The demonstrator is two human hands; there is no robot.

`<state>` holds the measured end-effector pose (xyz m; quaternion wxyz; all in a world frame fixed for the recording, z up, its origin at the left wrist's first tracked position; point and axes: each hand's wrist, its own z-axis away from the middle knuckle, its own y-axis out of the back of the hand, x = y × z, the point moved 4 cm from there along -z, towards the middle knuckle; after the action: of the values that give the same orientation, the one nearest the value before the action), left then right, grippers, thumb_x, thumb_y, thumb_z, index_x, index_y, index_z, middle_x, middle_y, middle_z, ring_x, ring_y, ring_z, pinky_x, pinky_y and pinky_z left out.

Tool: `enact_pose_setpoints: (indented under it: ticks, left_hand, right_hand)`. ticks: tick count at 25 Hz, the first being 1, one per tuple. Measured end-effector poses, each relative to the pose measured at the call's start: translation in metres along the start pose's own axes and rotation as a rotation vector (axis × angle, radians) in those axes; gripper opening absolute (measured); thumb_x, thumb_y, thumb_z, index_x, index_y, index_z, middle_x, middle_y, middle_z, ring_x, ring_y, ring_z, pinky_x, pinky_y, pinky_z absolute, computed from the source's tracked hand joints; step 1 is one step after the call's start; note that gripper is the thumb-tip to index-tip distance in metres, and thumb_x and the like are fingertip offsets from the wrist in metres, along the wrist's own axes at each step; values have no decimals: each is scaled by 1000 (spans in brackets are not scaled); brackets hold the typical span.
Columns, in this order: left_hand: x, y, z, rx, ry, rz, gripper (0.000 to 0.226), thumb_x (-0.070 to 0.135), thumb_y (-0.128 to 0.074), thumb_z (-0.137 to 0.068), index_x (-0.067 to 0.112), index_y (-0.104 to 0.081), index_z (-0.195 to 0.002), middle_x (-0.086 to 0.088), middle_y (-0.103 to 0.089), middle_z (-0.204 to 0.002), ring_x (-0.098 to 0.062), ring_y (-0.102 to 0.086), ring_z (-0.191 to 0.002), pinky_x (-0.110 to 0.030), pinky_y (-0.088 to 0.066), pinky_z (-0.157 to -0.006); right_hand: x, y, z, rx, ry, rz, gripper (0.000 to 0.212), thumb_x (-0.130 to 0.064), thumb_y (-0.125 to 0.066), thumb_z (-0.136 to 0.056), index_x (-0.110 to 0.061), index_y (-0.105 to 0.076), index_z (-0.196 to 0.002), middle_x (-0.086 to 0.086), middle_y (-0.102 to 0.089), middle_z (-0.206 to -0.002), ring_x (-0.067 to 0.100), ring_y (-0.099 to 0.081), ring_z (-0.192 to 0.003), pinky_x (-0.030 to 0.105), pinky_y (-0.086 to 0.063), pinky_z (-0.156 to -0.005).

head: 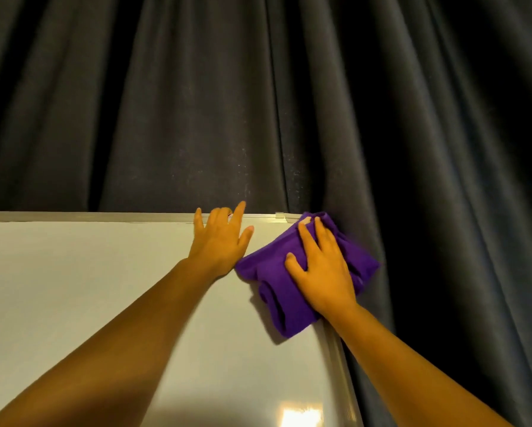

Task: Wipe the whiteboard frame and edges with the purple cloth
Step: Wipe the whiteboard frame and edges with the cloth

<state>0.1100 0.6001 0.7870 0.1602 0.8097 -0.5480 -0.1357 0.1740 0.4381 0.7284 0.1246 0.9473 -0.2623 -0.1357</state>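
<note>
A whiteboard (73, 288) with a thin metal frame (89, 216) fills the lower left of the head view. Its top right corner is covered by a folded purple cloth (277, 288). My right hand (323, 269) presses flat on the cloth, fingers spread, holding it against the board's right edge near the corner. My left hand (220, 241) rests on the board just left of the cloth, fingers apart and reaching over the top frame, with nothing in it. The right frame strip (340, 365) shows below the cloth.
A dark grey pleated curtain (258, 103) hangs right behind the board and to its right. A bright light reflection (301, 416) sits on the board at the bottom edge of view.
</note>
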Motion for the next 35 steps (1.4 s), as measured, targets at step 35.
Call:
enact_pose_setpoints:
  ticks: [35]
  left_hand:
    - [9, -20, 170, -53, 53, -28, 70, 60, -5, -82, 35, 5, -146, -3, 6, -159, -26, 6, -146, -49, 2, -116]
  right_hand:
    - [7, 5, 194, -134, -294, -262, 88, -56, -59, -71, -31, -16, -143, 3, -27, -148, 24, -41, -126, 37, -45, -94]
